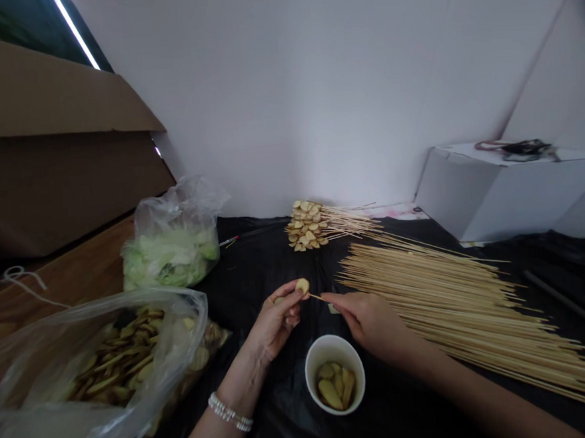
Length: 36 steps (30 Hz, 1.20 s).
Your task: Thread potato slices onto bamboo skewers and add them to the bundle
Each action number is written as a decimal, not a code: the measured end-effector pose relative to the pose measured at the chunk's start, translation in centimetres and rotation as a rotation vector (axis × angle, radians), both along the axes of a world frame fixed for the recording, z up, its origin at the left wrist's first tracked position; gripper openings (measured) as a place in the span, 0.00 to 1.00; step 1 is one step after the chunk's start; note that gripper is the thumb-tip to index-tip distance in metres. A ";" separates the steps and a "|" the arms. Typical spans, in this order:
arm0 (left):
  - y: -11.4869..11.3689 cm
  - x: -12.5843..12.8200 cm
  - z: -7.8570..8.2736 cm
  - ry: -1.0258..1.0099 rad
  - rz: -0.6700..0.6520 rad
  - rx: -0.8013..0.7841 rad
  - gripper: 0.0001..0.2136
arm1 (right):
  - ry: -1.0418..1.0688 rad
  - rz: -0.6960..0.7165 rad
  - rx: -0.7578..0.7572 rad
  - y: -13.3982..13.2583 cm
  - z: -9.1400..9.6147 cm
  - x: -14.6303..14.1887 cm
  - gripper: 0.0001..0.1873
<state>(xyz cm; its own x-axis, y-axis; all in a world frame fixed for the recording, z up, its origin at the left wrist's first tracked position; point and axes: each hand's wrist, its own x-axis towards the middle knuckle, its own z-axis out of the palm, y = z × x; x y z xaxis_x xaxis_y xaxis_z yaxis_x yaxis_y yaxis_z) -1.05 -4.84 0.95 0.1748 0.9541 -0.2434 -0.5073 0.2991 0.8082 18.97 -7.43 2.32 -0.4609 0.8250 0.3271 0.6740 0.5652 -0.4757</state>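
Between the thumb and fingers of my left hand (280,316) is a pale potato slice (302,286). My right hand (364,317) pinches a thin wooden skewer (319,298), whose tip meets the slice; whether it has pierced through I cannot tell. Just below both hands stands a white paper cup (314,385) with several slices (335,384) inside. To the right lies a wide spread of bare skewers (458,301). Farther back, a pile of skewered slices (307,224) rests with its sticks pointing right.
At the left an open plastic bag (178,300) holds many slices. Behind it stands a clear bag of cut pale green vegetable (169,254). A cardboard box (60,188) is at far left, a white box (471,193) at right. Black sheeting (256,268) covers the work surface.
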 end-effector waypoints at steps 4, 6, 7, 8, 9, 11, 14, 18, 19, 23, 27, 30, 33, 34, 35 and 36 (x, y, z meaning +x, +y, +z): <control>-0.2 0.2 0.2 0.016 -0.007 -0.011 0.12 | -0.010 -0.013 -0.013 0.1 -0.3 0.1 0.20; -0.2 0.2 0.2 0.026 -0.005 -0.019 0.13 | -0.022 -0.022 -0.016 0.1 -0.4 0.2 0.21; -0.2 0.2 0.2 0.031 -0.005 -0.022 0.14 | -0.029 -0.026 -0.016 0.2 -0.5 0.2 0.21; -0.2 0.2 0.1 0.036 -0.005 -0.022 0.16 | -0.036 -0.029 -0.015 0.2 -0.5 0.2 0.21; -0.1 0.2 0.0 0.041 -0.003 -0.021 0.17 | -0.043 -0.031 -0.013 0.2 -0.5 0.2 0.21; -0.1 0.2 -0.1 0.047 0.004 -0.022 0.18 | -0.053 -0.031 -0.009 0.3 -0.5 0.2 0.21; -0.1 0.2 -0.2 0.049 0.020 -0.025 0.16 | -0.059 -0.022 -0.011 0.2 -0.4 0.1 0.21; -0.1 0.2 -0.1 0.073 0.007 -0.018 0.15 | -0.060 -0.018 -0.016 0.2 -0.3 0.1 0.20; -0.1 0.2 0.0 0.083 0.004 -0.015 0.15 | -0.063 -0.017 -0.015 0.2 -0.3 0.1 0.20; -0.2 0.2 0.1 0.153 0.011 0.026 0.15 | -0.080 -0.017 0.000 0.1 -0.2 0.1 0.20; -0.3 0.4 -0.1 0.225 0.042 0.072 0.15 | -0.082 -0.045 -0.007 0.0 -0.2 -0.2 0.19; -0.4 0.5 -0.1 0.235 0.035 0.069 0.16 | -0.050 -0.037 -0.024 -0.2 -0.2 -0.4 0.18; -0.4 0.5 0.1 0.221 0.024 0.063 0.16 | -0.001 -0.010 -0.033 -0.3 -0.2 -0.5 0.17; -0.4 0.5 0.1 0.216 0.015 0.062 0.16 | 0.008 0.000 -0.036 -0.3 -0.2 -0.6 0.17; -0.4 0.5 0.2 0.212 0.004 0.061 0.16 | 0.016 0.008 -0.039 -0.3 -0.1 -0.6 0.17; -0.4 0.5 0.2 0.208 -0.007 0.061 0.16 | 0.022 0.015 -0.043 -0.4 -0.1 -0.6 0.17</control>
